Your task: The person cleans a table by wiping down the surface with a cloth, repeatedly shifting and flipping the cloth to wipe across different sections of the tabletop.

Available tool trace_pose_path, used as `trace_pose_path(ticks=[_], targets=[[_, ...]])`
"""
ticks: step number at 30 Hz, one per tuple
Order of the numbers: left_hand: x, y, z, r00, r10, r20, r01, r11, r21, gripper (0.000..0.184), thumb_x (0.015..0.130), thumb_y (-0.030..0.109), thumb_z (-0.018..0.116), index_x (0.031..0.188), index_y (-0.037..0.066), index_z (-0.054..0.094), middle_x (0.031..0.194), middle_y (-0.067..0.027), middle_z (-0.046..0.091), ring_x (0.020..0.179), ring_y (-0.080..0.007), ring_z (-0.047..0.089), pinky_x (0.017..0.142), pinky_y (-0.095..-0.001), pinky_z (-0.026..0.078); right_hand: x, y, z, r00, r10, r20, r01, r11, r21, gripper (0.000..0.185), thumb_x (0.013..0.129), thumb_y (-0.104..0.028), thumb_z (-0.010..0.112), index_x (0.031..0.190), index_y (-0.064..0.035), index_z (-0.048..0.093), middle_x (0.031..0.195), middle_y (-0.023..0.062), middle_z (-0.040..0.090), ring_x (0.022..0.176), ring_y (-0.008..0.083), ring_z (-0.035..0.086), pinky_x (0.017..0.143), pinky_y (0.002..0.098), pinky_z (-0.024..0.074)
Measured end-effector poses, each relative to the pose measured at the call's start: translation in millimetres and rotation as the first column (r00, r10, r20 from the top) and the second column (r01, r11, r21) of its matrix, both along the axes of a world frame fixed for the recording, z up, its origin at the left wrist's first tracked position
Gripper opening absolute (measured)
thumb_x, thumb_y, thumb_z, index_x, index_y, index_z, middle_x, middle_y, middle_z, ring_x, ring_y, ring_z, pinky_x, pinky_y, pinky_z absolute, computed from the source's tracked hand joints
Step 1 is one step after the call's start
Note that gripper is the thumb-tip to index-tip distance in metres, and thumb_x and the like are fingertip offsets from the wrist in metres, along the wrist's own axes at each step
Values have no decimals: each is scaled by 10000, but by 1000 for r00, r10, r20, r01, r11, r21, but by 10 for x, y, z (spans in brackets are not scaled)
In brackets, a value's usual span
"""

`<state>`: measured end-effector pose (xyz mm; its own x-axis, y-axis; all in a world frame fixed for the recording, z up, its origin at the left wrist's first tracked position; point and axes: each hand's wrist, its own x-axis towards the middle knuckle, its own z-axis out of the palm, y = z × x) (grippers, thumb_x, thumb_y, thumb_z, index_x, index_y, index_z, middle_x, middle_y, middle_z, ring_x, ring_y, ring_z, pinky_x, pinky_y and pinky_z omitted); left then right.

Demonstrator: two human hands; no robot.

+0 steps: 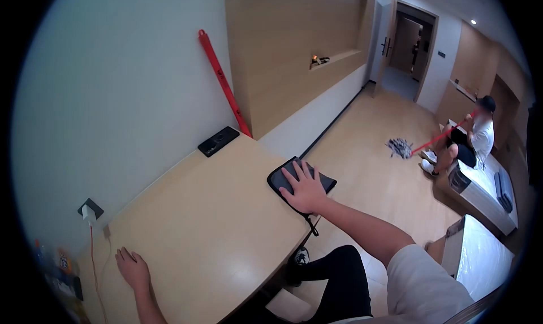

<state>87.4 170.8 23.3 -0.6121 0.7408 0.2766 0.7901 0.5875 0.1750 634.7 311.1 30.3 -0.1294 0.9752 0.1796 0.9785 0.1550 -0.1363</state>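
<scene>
My right hand [307, 193] lies flat, fingers spread, on a dark grey cloth [281, 180] with a black border. The cloth sits at the right edge of the wooden table [186, 222], and a black loop [313, 227] hangs from its near corner. On the table's left part rests my left hand [133, 269], open and holding nothing, with its fingers on the surface. A black phone [219, 141] lies at the far edge against the wall.
A white charger [88, 212] with a cable is plugged in at the left wall. Behind the table leans a red pole [220, 78]. Blurred items [62, 262] stand far left. A seated person [481, 134] holds a mop [400, 148]. Wrapped mattresses [481, 256] are at right.
</scene>
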Motion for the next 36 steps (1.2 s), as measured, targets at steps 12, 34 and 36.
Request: trace_pose_path(ticks=[12, 34, 36], targets=[[-170, 43, -164, 998, -41, -38, 45, 994, 100, 482, 969, 142, 566, 1397, -75, 519, 1464, -307, 527, 1379, -466, 479, 1157, -542, 385, -1242, 1245, 109, 993, 121, -5, -121, 991, -64, 738, 1032, -614, 376, 1659, -227, 328, 1723, 212, 226, 1607, 416, 143, 1298, 547, 106], [-46, -35, -38, 1000, -31, 2, 31, 998, 60, 517, 1040, 250, 517, 1456, -56, 518, 1559, -279, 469, 1482, -436, 397, 1247, -513, 302, -217, -417, 173, 949, 312, 52, -310, 950, -37, 736, 991, -628, 535, 1612, -248, 429, 1684, 197, 323, 1561, 459, 243, 1273, 583, 169], [-48, -40, -58, 999, -31, -12, 32, 997, 67, 510, 1037, 241, 515, 1452, -56, 520, 1553, -279, 474, 1484, -435, 393, 1247, -524, 299, -269, -320, 181, 955, 294, 35, -292, 954, -64, 739, 989, -623, 539, 1616, -247, 423, 1695, 198, 301, 1569, 452, 232, 1277, 579, 153]])
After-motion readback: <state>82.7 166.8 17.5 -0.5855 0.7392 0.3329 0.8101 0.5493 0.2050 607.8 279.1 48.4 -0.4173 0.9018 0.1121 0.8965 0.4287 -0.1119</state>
